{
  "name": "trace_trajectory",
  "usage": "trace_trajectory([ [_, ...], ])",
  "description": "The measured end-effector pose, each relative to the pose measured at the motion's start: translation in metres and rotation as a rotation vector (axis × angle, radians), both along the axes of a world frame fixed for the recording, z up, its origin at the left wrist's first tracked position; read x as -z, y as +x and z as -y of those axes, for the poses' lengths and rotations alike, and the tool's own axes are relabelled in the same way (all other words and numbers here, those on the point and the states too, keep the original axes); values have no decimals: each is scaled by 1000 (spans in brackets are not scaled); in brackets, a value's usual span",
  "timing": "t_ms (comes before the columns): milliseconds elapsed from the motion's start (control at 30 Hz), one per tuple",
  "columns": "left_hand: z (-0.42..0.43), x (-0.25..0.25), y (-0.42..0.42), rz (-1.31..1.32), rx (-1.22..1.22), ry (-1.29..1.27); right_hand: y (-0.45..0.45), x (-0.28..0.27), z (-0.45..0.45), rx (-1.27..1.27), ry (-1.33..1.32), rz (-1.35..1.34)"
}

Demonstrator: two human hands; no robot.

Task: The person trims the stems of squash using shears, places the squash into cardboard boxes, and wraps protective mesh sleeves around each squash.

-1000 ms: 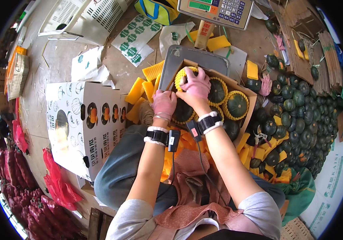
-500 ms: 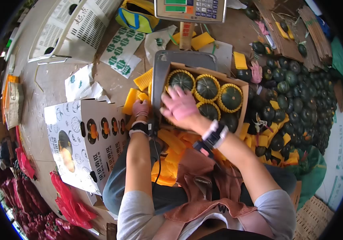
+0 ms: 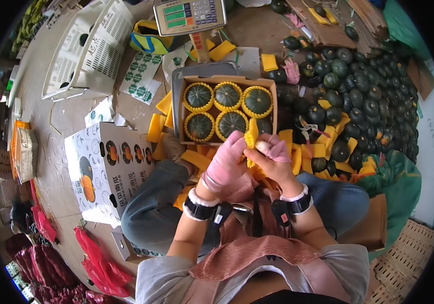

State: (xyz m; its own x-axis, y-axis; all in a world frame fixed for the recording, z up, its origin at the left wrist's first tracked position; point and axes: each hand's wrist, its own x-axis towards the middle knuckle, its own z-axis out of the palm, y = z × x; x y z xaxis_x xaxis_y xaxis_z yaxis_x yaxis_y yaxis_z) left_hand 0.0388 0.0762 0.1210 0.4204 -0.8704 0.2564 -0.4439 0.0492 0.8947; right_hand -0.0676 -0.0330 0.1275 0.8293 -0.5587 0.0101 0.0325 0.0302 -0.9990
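Note:
My left hand (image 3: 225, 161), in a pink glove, and my right hand (image 3: 273, 156), also gloved in pink, meet in front of my lap. Pinched between them is a yellow foam net sleeve (image 3: 251, 136), held upright and bunched narrow. Just beyond my hands, a cardboard box (image 3: 274, 96) holds dark green pumpkins in two rows. Several, such as the near-middle pumpkin (image 3: 231, 123), wear yellow foam nets. The near-right pumpkin (image 3: 264, 125) shows no net and is partly hidden behind my right hand and the sleeve.
The box rests on a scale platform (image 3: 177, 86) with its display (image 3: 189, 15) behind. At left stand a printed white carton (image 3: 103, 172) and a white crate (image 3: 88, 50). A large pumpkin pile (image 3: 358, 91) spreads right. Loose yellow foam nets (image 3: 315, 150) lie around my legs.
My left hand has come from the box's left side and my right hand back from over the pumpkins. Both now hold a yellow foam net sleeve. The view has shifted right.

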Motion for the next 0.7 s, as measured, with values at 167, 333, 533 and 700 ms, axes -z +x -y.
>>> trace_trajectory([
  [167,-18,-12,-60,-450,82,41,-65,12,-6,-88,46,9],
  [333,-20,-9,-95,66,-154,174,-89,16,-8,117,-696,-124],
  [533,-23,2,-113,-628,-262,296,-101,34,4,148,-365,114],
  [700,-26,-39,-110,-1558,50,-61,-125,46,27,-64,1018,-16],
])
